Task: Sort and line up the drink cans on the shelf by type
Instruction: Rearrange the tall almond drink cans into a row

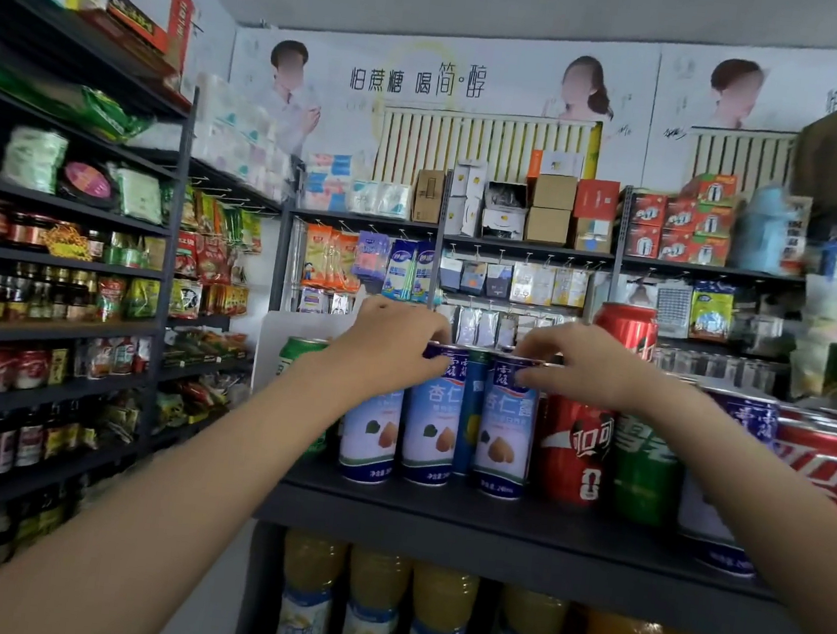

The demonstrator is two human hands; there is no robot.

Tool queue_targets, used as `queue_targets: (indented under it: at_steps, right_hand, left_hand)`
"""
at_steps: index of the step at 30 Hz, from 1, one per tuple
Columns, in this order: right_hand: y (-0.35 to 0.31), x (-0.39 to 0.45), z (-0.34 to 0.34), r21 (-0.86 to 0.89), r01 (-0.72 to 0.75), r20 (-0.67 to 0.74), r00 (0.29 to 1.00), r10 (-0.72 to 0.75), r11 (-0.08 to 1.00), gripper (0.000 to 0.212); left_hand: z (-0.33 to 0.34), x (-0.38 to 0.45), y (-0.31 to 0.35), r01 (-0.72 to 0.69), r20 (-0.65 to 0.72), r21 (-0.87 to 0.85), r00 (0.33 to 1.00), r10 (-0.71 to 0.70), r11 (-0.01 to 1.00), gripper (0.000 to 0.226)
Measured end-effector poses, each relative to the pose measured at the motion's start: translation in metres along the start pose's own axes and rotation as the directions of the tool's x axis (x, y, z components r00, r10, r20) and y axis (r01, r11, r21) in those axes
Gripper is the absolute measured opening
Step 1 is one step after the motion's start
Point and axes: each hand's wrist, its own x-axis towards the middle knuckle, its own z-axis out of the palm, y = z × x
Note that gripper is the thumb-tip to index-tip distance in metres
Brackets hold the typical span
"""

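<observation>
Shop shelving packed with jars, snacks and boxes fills the background, and up front a dark shelf (437, 512) carries the cans. Left hand (393, 340) curls its fingers over the top of a white-and-blue almond can (431, 421), while the right hand (576, 364) grips the rim of its twin (505, 429) just beside it, a blue can (470, 415) wedged between. Red cola can (573, 446) and green can (643, 469) stand to the right, upright.

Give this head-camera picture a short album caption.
Both hands, left and right, grip almond-drink cans on a shop shelf.
</observation>
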Motion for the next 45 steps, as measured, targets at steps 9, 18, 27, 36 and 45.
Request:
queue_targets:
  at_steps: [9, 18, 27, 36, 45]
  right_hand:
    - [0.003, -0.004, 0.034, 0.022, 0.012, -0.219, 0.976, -0.006, 1.000, 0.045]
    - [0.010, -0.015, 0.019, 0.259, -0.056, -0.245, 0.962, 0.122, 0.964, 0.040]
    - [0.017, -0.038, 0.001, 0.140, -0.083, -0.203, 0.973, 0.111, 0.987, 0.040]
    - [0.022, -0.035, 0.005, 0.066, -0.038, -0.212, 0.976, 0.051, 0.997, 0.040]
    - [0.013, -0.025, 0.014, -0.061, -0.038, -0.269, 0.963, 0.020, 0.997, 0.045]
  left_hand:
    - [0.002, 0.011, 0.008, 0.005, 0.021, 0.174, 1.000, -0.008, 0.985, 0.034]
    - [-0.001, 0.016, -0.001, -0.017, 0.035, 0.049, 0.999, 0.016, 0.999, 0.037]
    - [-0.001, 0.046, 0.026, -0.007, 0.040, -0.050, 0.999, 0.009, 0.999, 0.033]
    - [0.026, 0.076, 0.037, 0.058, 0.299, 0.237, 0.946, -0.129, 0.970, 0.038]
    - [0.015, 0.069, 0.031, 0.067, 0.259, -0.030, 0.964, -0.057, 0.997, 0.025]
